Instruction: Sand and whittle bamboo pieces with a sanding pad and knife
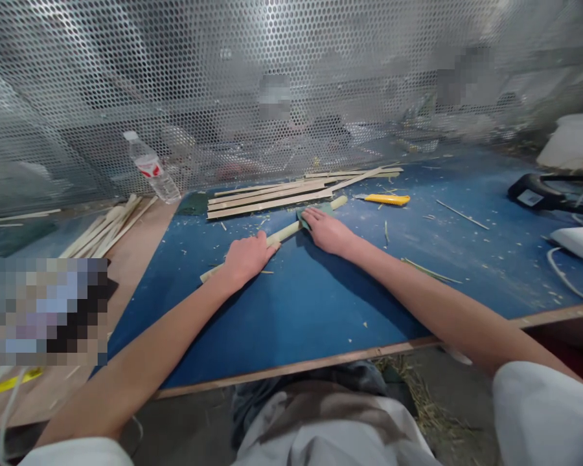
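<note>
Site is presenting as workshop.
Perforated screen (pixel 189 84) is standing behind blue tabletop (pixel 291 317); pale strips (pixel 267 202) and yellow cutter (pixel 387 200) are lying on it.

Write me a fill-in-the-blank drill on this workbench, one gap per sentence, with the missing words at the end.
1. The left hand grips a pale stick above the ____ tabletop.
2. The right hand holds a small ____ cloth against the same stick.
3. The knife lying beyond the right hand has a ____ handle.
4. The plastic bottle near the metal mesh is topped with a ____ cap.

Missing words: blue; green; yellow; white.
</note>
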A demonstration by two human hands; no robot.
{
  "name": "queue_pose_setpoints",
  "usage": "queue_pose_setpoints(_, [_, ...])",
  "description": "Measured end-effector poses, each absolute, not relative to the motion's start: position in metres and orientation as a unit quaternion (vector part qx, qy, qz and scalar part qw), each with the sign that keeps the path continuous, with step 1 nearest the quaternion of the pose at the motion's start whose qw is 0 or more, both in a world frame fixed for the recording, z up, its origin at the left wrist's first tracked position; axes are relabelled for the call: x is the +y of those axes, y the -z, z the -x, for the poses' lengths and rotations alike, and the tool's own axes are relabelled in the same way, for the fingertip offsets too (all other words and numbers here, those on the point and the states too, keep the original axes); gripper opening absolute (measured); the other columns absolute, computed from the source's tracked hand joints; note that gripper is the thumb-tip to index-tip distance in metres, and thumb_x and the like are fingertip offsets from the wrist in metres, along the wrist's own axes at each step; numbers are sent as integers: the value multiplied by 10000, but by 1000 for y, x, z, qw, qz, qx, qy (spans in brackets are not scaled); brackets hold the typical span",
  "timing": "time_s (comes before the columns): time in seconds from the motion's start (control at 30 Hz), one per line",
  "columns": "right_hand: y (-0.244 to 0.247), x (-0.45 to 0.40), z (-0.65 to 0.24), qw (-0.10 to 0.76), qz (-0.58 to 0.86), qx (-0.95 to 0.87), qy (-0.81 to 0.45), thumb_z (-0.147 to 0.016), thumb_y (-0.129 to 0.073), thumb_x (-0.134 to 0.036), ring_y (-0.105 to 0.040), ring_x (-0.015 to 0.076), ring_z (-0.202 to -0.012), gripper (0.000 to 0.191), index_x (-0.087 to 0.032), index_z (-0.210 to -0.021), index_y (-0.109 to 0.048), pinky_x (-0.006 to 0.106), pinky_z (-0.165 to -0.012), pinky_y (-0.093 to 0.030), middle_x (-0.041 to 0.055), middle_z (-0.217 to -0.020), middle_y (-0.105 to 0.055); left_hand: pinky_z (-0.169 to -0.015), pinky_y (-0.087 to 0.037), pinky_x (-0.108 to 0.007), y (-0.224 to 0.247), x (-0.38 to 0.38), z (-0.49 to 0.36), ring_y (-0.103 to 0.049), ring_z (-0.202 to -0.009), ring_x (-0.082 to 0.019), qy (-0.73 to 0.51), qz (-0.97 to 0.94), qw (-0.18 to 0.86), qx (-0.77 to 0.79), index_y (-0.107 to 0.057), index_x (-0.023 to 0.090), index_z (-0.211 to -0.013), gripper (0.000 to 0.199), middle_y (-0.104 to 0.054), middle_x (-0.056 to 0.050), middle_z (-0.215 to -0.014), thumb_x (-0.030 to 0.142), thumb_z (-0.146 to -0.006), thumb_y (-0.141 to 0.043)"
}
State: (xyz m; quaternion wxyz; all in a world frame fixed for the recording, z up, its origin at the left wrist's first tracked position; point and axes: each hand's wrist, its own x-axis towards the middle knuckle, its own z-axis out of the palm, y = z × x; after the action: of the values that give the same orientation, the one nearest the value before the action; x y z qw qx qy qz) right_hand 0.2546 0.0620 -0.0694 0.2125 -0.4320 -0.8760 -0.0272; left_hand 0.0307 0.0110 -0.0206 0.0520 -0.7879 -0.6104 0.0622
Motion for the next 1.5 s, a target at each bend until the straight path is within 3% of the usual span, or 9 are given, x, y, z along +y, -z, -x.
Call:
queue_pose_setpoints(0.17, [76, 40, -223, 230, 338, -913, 14, -926, -424, -141, -406, 262, -1467, 545, -48, -1461, -475, 468, -1212, -357, 211, -1530, -486, -852, -547, -438, 22, 10, -29, -728, -1025, -350, -61, 795, 54, -601, -564, 106, -1248, 552, -748, -215, -1026, 526, -1037, -275])
queue_pose_setpoints(0.4, [67, 60, -249, 210, 424, -881, 23, -894, -380, -64, -498, 277, -1398, 519, -34, -1388, -535, 495, -1181, -386, 236, -1430, -580, -818, -555, -420, 19, 9, -32, -733, -990, -348, -71, 789, 55, -608, -573, 105, -1233, 600, -753, -202, -1014, 577, -1027, -265])
queue_pose_setpoints(0.6, [72, 38, -225, 220, 342, -913, 20, -917, -422, -124, -423, 259, -1456, 550, -42, -1457, -482, 447, -1208, -363, 210, -1523, -496, -814, -558, -436, 21, 9, -29, -732, -997, -356, -66, 797, 62, -597, -562, 97, -1233, 560, -750, -203, -1023, 535, -1039, -272])
queue_pose_setpoints(0.8, [68, 60, -259, 189, 446, -874, 37, -884, -391, -65, -474, 279, -1418, 559, -3, -1429, -498, 471, -1198, -375, 241, -1468, -543, -802, -564, -434, 21, 10, -31, -739, -970, -351, -64, 788, 49, -611, -580, 101, -1200, 582, -757, -190, -962, 570, -1030, -279])
queue_pose_setpoints(1.03, [74, 35, -219, 225, 308, -924, 8, -923, -417, -140, -395, 249, -1475, 563, -56, -1478, -458, 459, -1218, -355, 202, -1542, -475, -813, -567, -434, 22, 9, -29, -736, -1004, -355, -65, 801, 65, -591, -557, 90, -1228, 487, -751, -205, -1041, 473, -1045, -319])
queue_pose_setpoints(1.23, [72, 63, -260, 209, 433, -877, 21, -887, -370, -65, -460, 265, -1432, 564, -23, -1437, -489, 481, -1200, -374, 227, -1466, -550, -793, -565, -437, 23, 11, -31, -741, -956, -351, -60, 792, 61, -605, -584, 100, -1193, 591, -753, -199, -980, 576, -1031, -274])
queue_pose_setpoints(1.4, [80, 41, -233, 230, 351, -907, 30, -909, -407, -127, -362, 277, -1492, 593, -56, -1497, -432, 506, -1217, -351, 205, -1553, -459, -818, -557, -438, 26, 11, -29, -736, -988, -355, -52, 799, 63, -596, -573, 94, -1211, 561, -748, -212, -988, 546, -1037, -291])
queue_pose_setpoints(1.5, [77, 41, -233, 219, 362, -906, 21, -923, -402, -142, -395, 273, -1474, 565, -37, -1476, -457, 470, -1213, -363, 212, -1537, -477, -807, -560, -438, 25, 10, -29, -738, -978, -357, -52, 799, 62, -595, -570, 91, -1210, 554, -748, -211, -990, 543, -1036, -301])
